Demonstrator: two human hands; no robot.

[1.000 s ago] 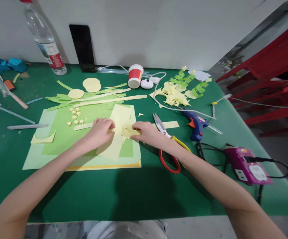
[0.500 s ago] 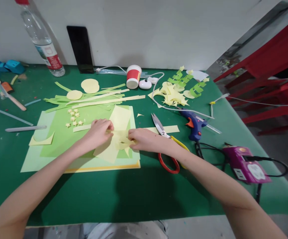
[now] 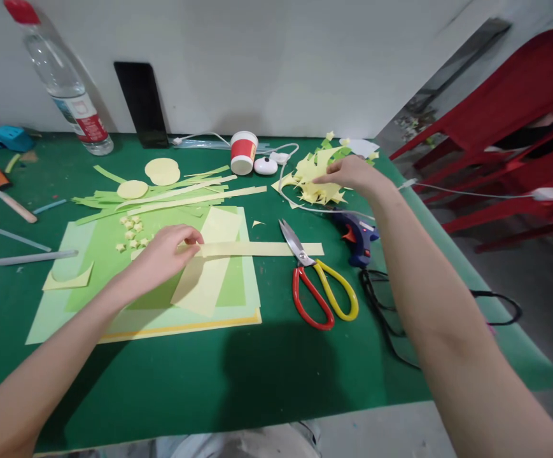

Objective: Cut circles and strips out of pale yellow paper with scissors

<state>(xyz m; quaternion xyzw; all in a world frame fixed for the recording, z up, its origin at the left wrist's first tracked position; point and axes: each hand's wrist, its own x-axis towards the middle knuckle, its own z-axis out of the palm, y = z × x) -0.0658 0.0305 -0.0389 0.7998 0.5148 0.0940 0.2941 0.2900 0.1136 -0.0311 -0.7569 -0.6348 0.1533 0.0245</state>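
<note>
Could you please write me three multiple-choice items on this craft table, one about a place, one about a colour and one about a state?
1. Where is the person's right hand?
A. On the scissors
B. Over the heap of pale yellow paper cut-outs
C. On the bottle

2. What colours are the handles of the steel scissors?
A. Both blue
B. One red, one yellow
C. Both black

3. How does the long pale yellow paper strip lie?
A. Flat on the green table, its left end at the left hand
B. Rolled up
C. Standing in the cup

Answers: 1 B, the fingers reach the heap at the far right; 2 B, both loops show plainly; 3 A, the strip runs flat towards the scissors.
</note>
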